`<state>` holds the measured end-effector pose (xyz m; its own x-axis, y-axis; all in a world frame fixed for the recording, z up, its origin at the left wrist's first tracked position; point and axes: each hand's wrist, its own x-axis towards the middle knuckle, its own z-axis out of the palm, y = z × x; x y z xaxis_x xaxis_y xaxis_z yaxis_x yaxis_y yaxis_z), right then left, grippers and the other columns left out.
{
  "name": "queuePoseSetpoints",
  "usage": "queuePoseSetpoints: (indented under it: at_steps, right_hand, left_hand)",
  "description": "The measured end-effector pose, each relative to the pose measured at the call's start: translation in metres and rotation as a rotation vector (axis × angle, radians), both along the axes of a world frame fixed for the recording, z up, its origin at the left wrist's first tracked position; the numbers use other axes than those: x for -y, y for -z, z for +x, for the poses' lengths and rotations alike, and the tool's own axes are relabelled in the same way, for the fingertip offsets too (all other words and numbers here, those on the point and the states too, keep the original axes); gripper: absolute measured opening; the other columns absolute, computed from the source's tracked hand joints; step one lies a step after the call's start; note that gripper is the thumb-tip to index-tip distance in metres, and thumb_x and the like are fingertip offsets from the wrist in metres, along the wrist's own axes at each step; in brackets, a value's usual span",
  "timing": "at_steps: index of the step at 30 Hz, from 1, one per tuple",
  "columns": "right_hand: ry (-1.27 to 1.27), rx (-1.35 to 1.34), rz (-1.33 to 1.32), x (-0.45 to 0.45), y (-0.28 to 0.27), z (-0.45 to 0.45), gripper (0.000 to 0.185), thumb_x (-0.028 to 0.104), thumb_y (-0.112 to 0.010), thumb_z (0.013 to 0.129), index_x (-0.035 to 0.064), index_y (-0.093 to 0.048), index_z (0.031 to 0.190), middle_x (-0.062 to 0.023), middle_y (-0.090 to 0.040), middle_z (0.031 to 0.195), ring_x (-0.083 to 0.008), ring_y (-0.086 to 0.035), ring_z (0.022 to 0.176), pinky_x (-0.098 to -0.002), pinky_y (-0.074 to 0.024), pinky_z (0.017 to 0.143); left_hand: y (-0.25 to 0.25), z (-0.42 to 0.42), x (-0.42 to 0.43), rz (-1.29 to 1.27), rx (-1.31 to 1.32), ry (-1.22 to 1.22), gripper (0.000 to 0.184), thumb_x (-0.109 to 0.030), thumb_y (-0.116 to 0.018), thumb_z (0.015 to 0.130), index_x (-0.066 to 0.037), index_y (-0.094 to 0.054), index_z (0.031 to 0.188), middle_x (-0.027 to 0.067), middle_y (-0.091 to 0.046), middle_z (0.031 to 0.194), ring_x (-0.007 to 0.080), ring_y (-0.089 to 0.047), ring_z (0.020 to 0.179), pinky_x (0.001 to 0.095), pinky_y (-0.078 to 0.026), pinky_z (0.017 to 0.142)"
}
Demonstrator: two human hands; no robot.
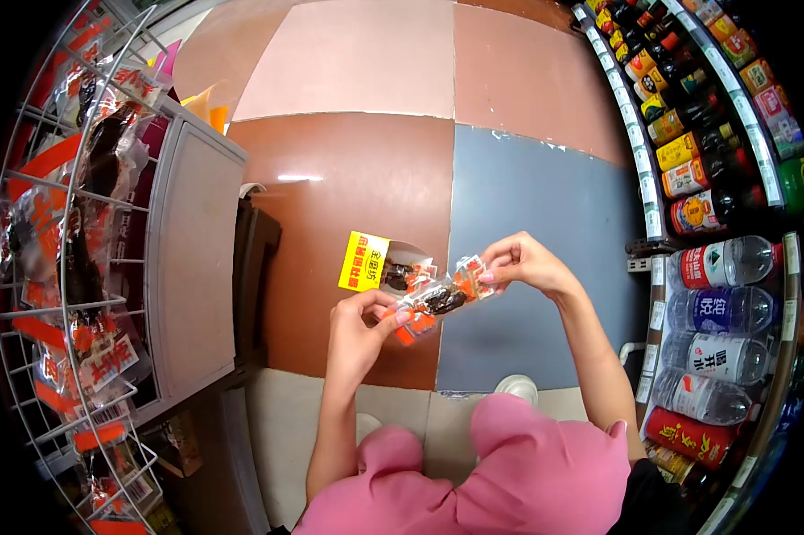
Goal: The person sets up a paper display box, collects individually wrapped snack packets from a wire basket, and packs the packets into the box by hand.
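Note:
A small clear snack packet with dark contents and orange-and-white ends is stretched between my hands in the head view. My left hand pinches its lower left end. At its upper right end, my right hand pinches the other edge between thumb and fingers. Behind the packet, close to my left fingers, is a yellow card with black and red lettering, joined to a clear bag holding similar dark, orange-marked pieces. What supports this bag is hidden.
A white wire rack with hanging packaged snacks stands at the left, beside a grey cabinet. Shelves on the right hold sauce bottles and water bottles. Below are the tiled floor and a white shoe.

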<state>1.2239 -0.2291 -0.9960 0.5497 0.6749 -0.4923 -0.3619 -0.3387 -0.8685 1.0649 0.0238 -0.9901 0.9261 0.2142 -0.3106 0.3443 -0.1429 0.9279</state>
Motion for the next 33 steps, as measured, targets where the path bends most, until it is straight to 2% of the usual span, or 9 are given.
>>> queuePoseSetpoints:
  at_steps: [6, 10, 15, 16, 21, 22, 27, 29, 33]
  right_hand:
    - [0.071, -0.048, 0.011, 0.005, 0.014, -0.023, 0.022, 0.002, -0.071, 0.082, -0.0022, -0.069, 0.104, -0.0077, -0.072, 0.079, -0.0101, -0.065, 0.064, -0.0234, -0.0533, 0.057]
    - [0.187, -0.086, 0.078, 0.024, 0.038, -0.024, 0.029, 0.002, -0.072, 0.081, -0.001, -0.068, 0.109, -0.0079, -0.072, 0.08, -0.0096, -0.065, 0.063, -0.0236, -0.0542, 0.055]
    - [0.376, -0.123, 0.062, 0.038, 0.063, -0.024, 0.031, 0.006, -0.073, 0.081, 0.0018, -0.068, 0.112, -0.0043, -0.071, 0.077, -0.0083, -0.064, 0.065, -0.023, -0.0522, 0.059]
    - [0.372, -0.157, 0.056, 0.04, 0.073, -0.025, 0.034, 0.008, -0.072, 0.082, 0.0021, -0.066, 0.115, -0.006, -0.073, 0.086, -0.0112, -0.068, 0.074, -0.0258, -0.0541, 0.07]
    - [0.434, -0.261, 0.081, 0.015, 0.109, -0.04, 0.036, 0.006, -0.069, 0.084, 0.0025, -0.063, 0.119, -0.0045, -0.072, 0.091, -0.0102, -0.068, 0.077, -0.0243, -0.0545, 0.071]
    - [0.452, -0.27, 0.09, 0.01, 0.119, -0.042, 0.036, 0.006, -0.068, 0.084, 0.0025, -0.063, 0.119, -0.0043, -0.072, 0.091, -0.0098, -0.068, 0.077, -0.0238, -0.0544, 0.071]
    - [0.554, -0.3, 0.073, -0.013, 0.138, -0.042, 0.044, 0.002, -0.068, 0.085, -0.0018, -0.056, 0.127, -0.0073, -0.07, 0.091, -0.0123, -0.068, 0.079, -0.025, -0.0587, 0.07]
    - [0.561, -0.286, 0.088, -0.022, 0.153, -0.044, 0.039, 0.004, -0.069, 0.087, -0.0007, -0.057, 0.123, -0.0079, -0.07, 0.091, -0.0123, -0.068, 0.079, -0.0247, -0.059, 0.068]
    - [0.551, -0.201, 0.026, -0.035, 0.153, -0.049, 0.024, 0.008, -0.07, 0.088, 0.0006, -0.059, 0.108, -0.0076, -0.07, 0.085, -0.0117, -0.068, 0.075, -0.0227, -0.057, 0.062]
  left_hand:
    - [0.004, -0.001, 0.007, 0.093, -0.071, -0.041, 0.02, -0.005, -0.079, 0.077, 0.004, -0.069, 0.092, 0.0043, -0.066, 0.07, 0.0088, -0.058, 0.064, 0.0244, -0.047, 0.062]
    - [0.013, -0.001, 0.014, 0.077, 0.083, -0.099, 0.035, -0.009, -0.076, 0.081, 0.001, -0.066, 0.113, 0.0072, -0.069, 0.088, 0.0109, -0.059, 0.074, 0.0253, -0.048, 0.067]
    - [0.003, 0.002, 0.011, 0.34, 0.196, -0.256, 0.025, -0.012, -0.067, 0.09, 0.001, -0.066, 0.111, 0.0075, -0.065, 0.101, 0.0131, -0.057, 0.08, 0.0276, -0.045, 0.068]
    - [0.003, 0.003, 0.009, 0.388, 0.197, -0.273, 0.024, -0.012, -0.067, 0.09, 0.0, -0.066, 0.111, 0.007, -0.065, 0.101, 0.0143, -0.057, 0.082, 0.0284, -0.045, 0.07]
    - [0.008, 0.002, 0.007, 0.714, 0.239, -0.214, 0.031, -0.012, -0.064, 0.091, -0.002, -0.062, 0.12, 0.0102, -0.061, 0.115, 0.0258, -0.052, 0.107, 0.0333, -0.041, 0.09]
    - [0.007, 0.001, 0.006, 0.74, 0.176, -0.158, 0.04, -0.014, -0.065, 0.09, -0.003, -0.058, 0.128, 0.0112, -0.058, 0.127, 0.0289, -0.048, 0.118, 0.0379, -0.036, 0.099]
    - [0.02, -0.002, 0.012, 0.89, 0.023, -0.076, 0.053, -0.025, -0.07, 0.088, -0.005, -0.054, 0.134, 0.0103, -0.053, 0.139, 0.028, -0.046, 0.127, 0.0448, -0.028, 0.105]
    - [0.024, -0.003, 0.013, 0.914, -0.018, -0.022, 0.055, -0.031, -0.07, 0.088, -0.007, -0.054, 0.135, 0.0086, -0.052, 0.14, 0.0272, -0.045, 0.128, 0.0429, -0.026, 0.106]
    - [0.025, -0.002, 0.015, 0.939, -0.009, -0.015, 0.061, -0.025, -0.078, 0.079, -0.009, -0.054, 0.133, 0.0057, -0.05, 0.14, 0.0253, -0.046, 0.126, 0.0413, -0.027, 0.103]
